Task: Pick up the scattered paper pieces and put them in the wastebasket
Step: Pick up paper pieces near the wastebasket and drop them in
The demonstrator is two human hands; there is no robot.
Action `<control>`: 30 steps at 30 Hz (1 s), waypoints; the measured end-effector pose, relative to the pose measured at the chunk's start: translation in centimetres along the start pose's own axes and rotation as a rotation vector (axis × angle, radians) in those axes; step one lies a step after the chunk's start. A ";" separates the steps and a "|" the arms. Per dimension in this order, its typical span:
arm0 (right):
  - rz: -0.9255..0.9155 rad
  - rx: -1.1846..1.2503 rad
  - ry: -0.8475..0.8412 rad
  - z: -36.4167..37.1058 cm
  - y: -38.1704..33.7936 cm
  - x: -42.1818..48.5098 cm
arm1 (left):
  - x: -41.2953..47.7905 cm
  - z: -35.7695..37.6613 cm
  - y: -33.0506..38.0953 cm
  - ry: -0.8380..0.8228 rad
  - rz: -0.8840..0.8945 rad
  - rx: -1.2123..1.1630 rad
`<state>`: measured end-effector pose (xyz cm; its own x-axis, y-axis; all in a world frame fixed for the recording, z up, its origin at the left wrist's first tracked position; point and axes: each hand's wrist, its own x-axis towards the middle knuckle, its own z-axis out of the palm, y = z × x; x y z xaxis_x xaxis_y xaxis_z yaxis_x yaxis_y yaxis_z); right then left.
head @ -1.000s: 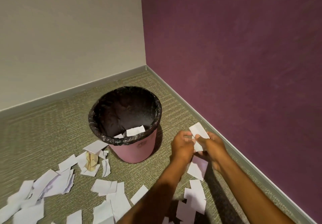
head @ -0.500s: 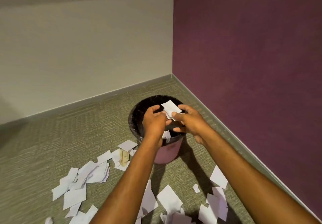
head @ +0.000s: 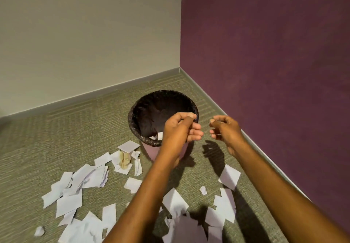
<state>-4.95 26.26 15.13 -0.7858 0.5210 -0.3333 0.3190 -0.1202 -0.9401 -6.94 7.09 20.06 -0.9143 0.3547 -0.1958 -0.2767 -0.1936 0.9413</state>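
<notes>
A pink wastebasket (head: 147, 149) with a black liner (head: 161, 92) stands on the carpet near the room corner. A few white paper pieces (head: 159, 136) lie inside it. My left hand (head: 180, 129) hovers over the basket's near right rim, fingers loosely curled, holding no paper. My right hand (head: 226, 129) hangs just right of the basket, also loosely curled and holding nothing. Scattered paper pieces cover the carpet: a heap at the left (head: 85, 178), one square at the right (head: 229, 176), more at the bottom (head: 181, 225).
A beige wall (head: 85, 34) and a purple wall (head: 265, 53) meet in the corner behind the basket. A grey baseboard (head: 75, 99) runs along both. A crumpled brownish scrap (head: 125, 160) lies among the papers left of the basket.
Both hands carried a paper piece from the floor up over the basket. The paper has left my fingers and my hands have parted, the right one moving off to the right.
</notes>
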 end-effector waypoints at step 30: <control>0.027 -0.854 0.044 -9.5 23.2 3.6 | -4.1 6.6 -32.9 -0.251 -0.030 1.573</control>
<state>4.63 33.36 -7.24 -0.7567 0.5616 -0.3348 0.6409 0.5357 -0.5498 7.87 18.00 -8.25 -0.8004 0.5066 -0.3204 0.4203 0.8555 0.3025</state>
